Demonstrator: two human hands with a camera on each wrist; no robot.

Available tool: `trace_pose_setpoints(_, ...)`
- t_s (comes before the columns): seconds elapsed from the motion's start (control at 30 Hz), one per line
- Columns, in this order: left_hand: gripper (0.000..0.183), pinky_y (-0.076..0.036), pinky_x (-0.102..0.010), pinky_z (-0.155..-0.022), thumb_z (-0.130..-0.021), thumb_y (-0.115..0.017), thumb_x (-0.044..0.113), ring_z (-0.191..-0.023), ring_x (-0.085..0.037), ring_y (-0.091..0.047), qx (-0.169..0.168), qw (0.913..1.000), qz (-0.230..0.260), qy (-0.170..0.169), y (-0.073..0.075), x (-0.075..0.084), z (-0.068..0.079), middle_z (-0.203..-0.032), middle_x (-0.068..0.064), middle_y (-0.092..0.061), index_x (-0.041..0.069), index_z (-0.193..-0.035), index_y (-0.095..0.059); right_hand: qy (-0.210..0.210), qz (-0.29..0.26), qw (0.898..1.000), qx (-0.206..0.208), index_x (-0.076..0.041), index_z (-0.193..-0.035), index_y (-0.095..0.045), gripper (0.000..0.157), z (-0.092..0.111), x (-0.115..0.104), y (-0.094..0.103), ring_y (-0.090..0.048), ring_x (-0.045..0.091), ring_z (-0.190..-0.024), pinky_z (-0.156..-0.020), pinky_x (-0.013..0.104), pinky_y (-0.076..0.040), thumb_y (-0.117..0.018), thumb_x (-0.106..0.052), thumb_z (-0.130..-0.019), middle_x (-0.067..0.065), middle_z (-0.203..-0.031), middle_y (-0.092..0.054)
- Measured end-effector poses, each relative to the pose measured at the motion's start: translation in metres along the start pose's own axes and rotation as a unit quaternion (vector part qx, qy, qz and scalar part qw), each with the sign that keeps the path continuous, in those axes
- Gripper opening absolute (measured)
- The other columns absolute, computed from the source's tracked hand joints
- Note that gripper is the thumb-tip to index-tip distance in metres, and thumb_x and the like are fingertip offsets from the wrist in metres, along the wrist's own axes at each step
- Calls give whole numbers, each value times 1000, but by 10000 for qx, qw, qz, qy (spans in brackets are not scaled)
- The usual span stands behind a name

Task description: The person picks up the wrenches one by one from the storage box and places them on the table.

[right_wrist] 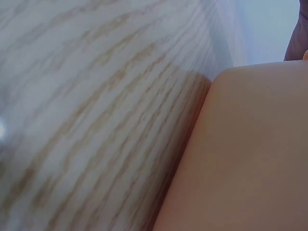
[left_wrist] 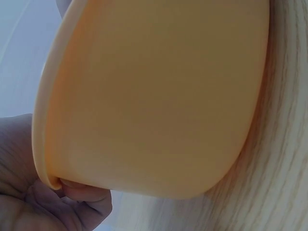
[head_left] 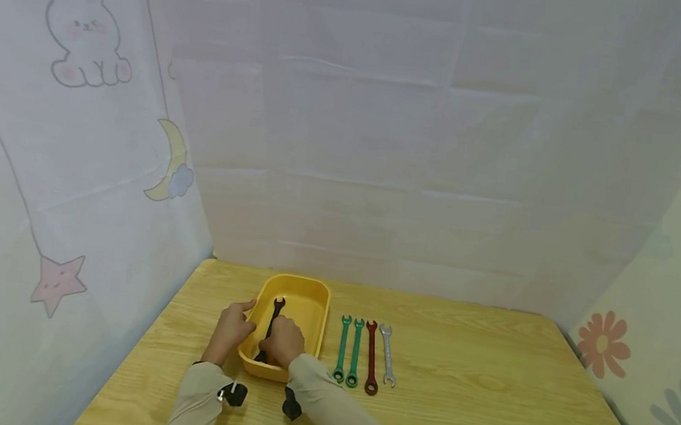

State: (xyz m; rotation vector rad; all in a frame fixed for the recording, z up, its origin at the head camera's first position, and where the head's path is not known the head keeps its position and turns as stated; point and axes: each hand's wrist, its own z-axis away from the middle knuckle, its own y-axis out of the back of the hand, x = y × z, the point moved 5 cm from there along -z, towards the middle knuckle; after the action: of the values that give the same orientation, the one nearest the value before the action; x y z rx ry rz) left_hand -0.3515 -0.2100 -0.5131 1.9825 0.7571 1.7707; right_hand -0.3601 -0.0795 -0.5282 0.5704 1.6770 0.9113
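Note:
A yellow plastic tray (head_left: 320, 290) stands at the left part of the table. My left hand (head_left: 231, 330) grips its left rim; in the left wrist view the fingers (left_wrist: 91, 195) curl below the lip of the tray. Inside the tray lies a black wrench (head_left: 275, 309), its open-end jaw pointing away from me. My right hand (head_left: 286, 341) reaches over the near right side and pinches the wrench around its lower half, hiding part of the handle. In the right wrist view only the tray's outer wall (right_wrist: 240, 154) and the tabletop show, with the right hand out of sight.
Right of the tray, several wrenches lie in a row: two green ones (head_left: 343, 346), a dark red one (head_left: 371, 356) and a silver one (head_left: 388, 357). The wood-grain table (head_left: 485, 383) meets printed cloth walls (head_left: 349, 136) at the back and sides.

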Motion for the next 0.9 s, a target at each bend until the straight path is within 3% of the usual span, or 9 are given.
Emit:
trace_pose_setpoints(0.43,61,-29,-23,-44,-79,-59,-12,-45,-9,-24,26,10000,9,71,0,-1,0,-46,0,-40,-6,-139,-53,-849,336,9956,-227,-6,-81,-66,20,-3,10,0,-54,19,-55,-50,36,-45,-81,-19,-81,4,-68,-57)
trace_pose_setpoints(0.7,59,-29,-23,-43,-80,-56,-12,-42,-8,-25,17,10000,8,11,-1,0,-2,-44,2,-39,-7,-139,-53,-815,-360,9945,-554,-8,-67,-58,23,-1,13,9,-47,18,-50,-46,32,-36,-75,-9,-83,3,-59,-51)
trace_pose_setpoints(0.9,60,-29,-23,-42,-79,-58,-13,-42,-8,-24,37,9999,-71,75,0,0,0,-44,1,-38,-7,-139,-53,-760,-643,9918,-797,-6,-65,-58,22,2,16,11,-44,17,-47,-45,30,-34,-73,-4,-81,3,-55,-49)
